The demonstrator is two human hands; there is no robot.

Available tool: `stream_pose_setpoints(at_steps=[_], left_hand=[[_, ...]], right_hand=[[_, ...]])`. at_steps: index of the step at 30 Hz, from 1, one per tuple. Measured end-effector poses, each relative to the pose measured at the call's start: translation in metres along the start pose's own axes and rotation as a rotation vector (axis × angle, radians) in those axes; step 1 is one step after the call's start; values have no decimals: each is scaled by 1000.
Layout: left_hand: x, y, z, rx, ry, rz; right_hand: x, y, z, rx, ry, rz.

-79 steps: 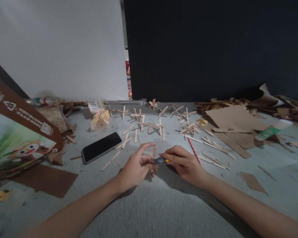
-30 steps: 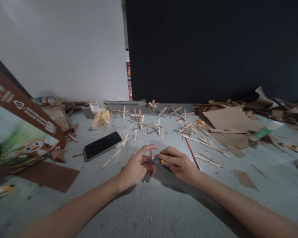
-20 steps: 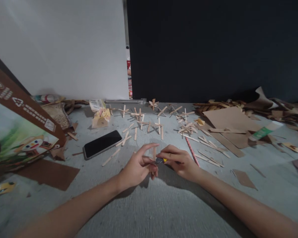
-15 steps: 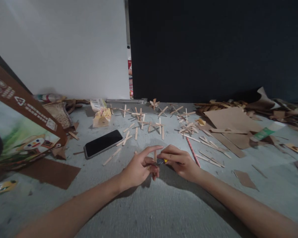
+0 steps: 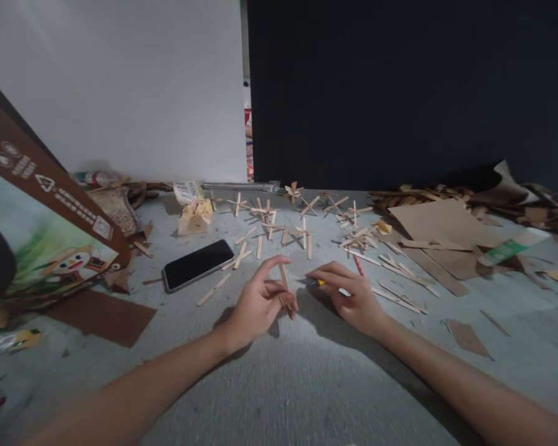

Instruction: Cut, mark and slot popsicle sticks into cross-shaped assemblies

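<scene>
My left hand [image 5: 260, 300] is closed on a short wooden craft stick [image 5: 283, 276], held upright between fingertip and thumb. To its right, apart from it, my right hand [image 5: 346, 294] hovers over the table with its fingers pinched on a small yellow utility knife [image 5: 322, 282]. Most of the knife is hidden by the fingers, and its blade cannot be made out now. Beyond the hands, several craft sticks are joined into crosses [image 5: 303, 233], some standing up. Loose craft sticks [image 5: 400, 300] and a red patterned pencil-like rod [image 5: 358, 266] lie beside my right hand.
A black phone [image 5: 198, 265] lies left of my left hand. A printed carton [image 5: 69, 229] stands at far left, with a brown cardboard piece [image 5: 102, 317] before it. Cardboard sheets [image 5: 439, 232] and scraps cover the right side. White and black panels [image 5: 376, 93] bound the back.
My right hand has drawn away to the right from the craft stick, taking the utility knife along. The stick in my left hand now leans slightly. The view has shifted a little.
</scene>
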State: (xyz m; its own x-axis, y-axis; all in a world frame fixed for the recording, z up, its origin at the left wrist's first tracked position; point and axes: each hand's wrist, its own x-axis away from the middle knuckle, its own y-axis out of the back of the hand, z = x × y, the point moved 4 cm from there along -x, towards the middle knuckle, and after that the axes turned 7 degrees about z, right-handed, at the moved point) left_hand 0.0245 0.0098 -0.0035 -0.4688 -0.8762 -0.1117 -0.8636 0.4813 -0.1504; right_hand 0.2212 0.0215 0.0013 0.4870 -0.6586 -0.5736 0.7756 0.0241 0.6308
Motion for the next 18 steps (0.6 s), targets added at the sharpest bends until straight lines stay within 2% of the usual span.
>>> stream_pose_setpoints(at_steps=[3,8,18], left_hand=[[0,0,-1,-7,30,-7],[1,-1,2,-42,52,41],[0,0,0,-51,60,46]], right_hand=[[0,3,-2,34,-34,-52],[1,-1,4,86,21,-22],[5,-5,8,202,94,18]])
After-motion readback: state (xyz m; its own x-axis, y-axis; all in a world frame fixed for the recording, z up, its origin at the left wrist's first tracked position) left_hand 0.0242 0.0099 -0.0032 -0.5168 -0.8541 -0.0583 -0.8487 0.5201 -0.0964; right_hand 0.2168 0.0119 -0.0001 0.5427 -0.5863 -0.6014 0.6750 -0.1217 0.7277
